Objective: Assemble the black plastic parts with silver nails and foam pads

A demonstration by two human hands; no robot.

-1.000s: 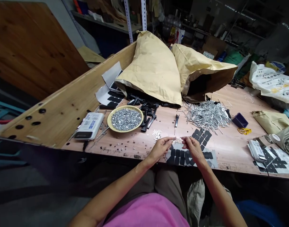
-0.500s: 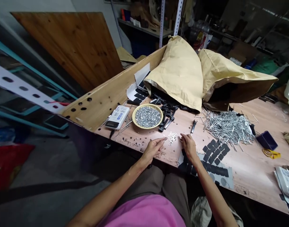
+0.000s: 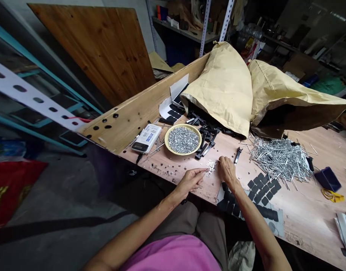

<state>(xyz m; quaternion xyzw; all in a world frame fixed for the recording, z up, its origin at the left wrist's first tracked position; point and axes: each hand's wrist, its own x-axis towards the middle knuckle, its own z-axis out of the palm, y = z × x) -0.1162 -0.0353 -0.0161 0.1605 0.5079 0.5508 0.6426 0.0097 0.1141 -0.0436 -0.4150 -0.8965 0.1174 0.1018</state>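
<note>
My left hand [image 3: 190,180] pinches something thin [image 3: 206,170]; can't tell what my right hand [image 3: 227,171] grips, beside small flat silver metal pieces [image 3: 211,165] on the pinkish wood-grain table [image 3: 308,210], plenty left loose, amount done unclear

A loose cluster of small, flat, silvery metal pieces [image 3: 211,165], many ring-shaped, lies spread in a thin patch on the pinkish-brown tabletop [image 3: 305,218], its right edge just beside the fingertips of the right hand [image 3: 227,170]. A slim greyish piece [image 3: 206,170], too small to make out clearly, sticks out from the pinched fingertips of the left hand [image 3: 191,180], close to the cluster's left side.
</note>
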